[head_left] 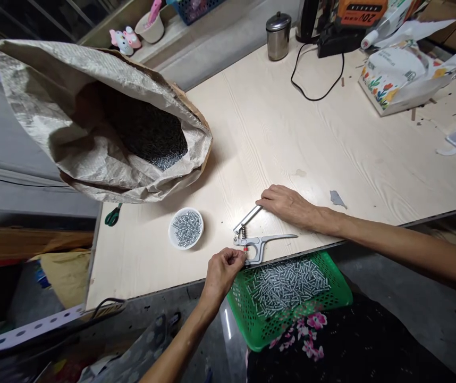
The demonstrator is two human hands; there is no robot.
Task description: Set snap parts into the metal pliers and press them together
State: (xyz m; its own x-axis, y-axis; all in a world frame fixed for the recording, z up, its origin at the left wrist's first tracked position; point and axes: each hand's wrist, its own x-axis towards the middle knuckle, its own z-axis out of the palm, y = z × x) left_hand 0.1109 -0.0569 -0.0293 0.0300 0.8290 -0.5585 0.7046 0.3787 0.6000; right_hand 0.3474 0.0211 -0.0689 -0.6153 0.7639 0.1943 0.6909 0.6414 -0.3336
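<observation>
A metal plier-like press tool (256, 242) lies open on the pale wooden table (292, 138) near its front edge. My right hand (286, 205) rests on the tool's upper handle, fingers curled over its end. My left hand (222, 268) is pinched at the tool's jaw, beside a small red part; what it pinches is too small to name. A white round dish (186, 229) of small metal pieces sits left of the tool. A green plastic basket (289, 295) with several similar metal pieces rests on my lap below the table edge.
A large paper sack (92, 117) lies open at the table's left, dark pieces inside. Green-handled scissors (112, 215) lie below it. At the back stand a steel canister (278, 35), a black cable (315, 85) and a tissue pack (399, 80).
</observation>
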